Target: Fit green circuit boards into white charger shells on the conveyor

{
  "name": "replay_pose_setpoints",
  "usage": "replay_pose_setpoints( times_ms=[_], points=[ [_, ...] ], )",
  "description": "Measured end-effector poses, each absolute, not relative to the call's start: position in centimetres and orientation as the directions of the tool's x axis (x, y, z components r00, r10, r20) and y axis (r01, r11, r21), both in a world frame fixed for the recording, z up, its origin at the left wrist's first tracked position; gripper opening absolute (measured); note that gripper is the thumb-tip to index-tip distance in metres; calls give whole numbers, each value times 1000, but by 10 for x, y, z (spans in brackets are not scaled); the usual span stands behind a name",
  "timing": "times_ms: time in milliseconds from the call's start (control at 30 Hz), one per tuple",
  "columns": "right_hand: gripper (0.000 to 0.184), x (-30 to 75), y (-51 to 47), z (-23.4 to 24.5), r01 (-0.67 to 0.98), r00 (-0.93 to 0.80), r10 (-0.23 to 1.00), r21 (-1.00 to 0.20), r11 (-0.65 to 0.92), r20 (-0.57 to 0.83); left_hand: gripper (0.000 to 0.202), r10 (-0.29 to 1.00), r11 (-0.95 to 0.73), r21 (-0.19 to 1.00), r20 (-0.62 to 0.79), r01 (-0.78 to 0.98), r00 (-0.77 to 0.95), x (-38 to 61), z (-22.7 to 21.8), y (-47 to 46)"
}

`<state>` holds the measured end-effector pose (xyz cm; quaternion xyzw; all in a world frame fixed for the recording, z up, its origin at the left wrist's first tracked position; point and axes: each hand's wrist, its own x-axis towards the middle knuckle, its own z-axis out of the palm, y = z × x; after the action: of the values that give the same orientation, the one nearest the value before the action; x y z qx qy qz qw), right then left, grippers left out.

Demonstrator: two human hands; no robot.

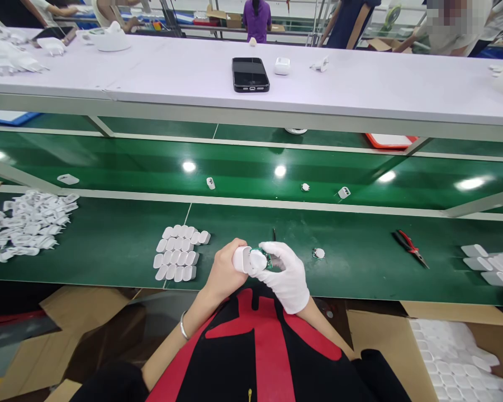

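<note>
My bare left hand (224, 271) grips a white charger housing (242, 259) at the near edge of the green bench. My right hand (287, 277), in a white glove, holds a white cap with a green circuit board (260, 259) pressed against the open end of that housing. Just left of my hands lie neat rows of white charger shells (178, 252). A small white part (318, 253) lies on the bench just right of my gloved hand.
A heap of white plug parts (27, 223) sits at far left. Red-handled pliers (411, 247) and more white shells (490, 263) lie at right. A box of white parts (456, 357) stands lower right. A black phone (250, 73) rests on the upper shelf. Other people work beyond it.
</note>
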<state>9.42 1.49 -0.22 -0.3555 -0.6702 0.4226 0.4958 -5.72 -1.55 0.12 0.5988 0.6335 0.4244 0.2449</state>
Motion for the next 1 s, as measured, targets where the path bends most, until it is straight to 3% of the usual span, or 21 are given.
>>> replay_pose_setpoints(
  times_ms=[133,333,700,1000],
  points=[
    [41,92,15,-8,-16,-232,885,-911,411,403,24,965,-105,775,230,624,-124,-59,0,-16],
    [46,97,11,-6,-21,-397,859,-939,343,323,28,968,-94,757,222,646,-119,-63,-1,-17],
    [48,103,9,5,49,-390,796,-853,519,462,21,938,-180,583,343,793,-40,-69,-5,-17],
    [49,105,9,2,-30,-412,779,-861,508,473,22,931,-208,608,364,766,-36,-71,-5,-18]
  ],
)
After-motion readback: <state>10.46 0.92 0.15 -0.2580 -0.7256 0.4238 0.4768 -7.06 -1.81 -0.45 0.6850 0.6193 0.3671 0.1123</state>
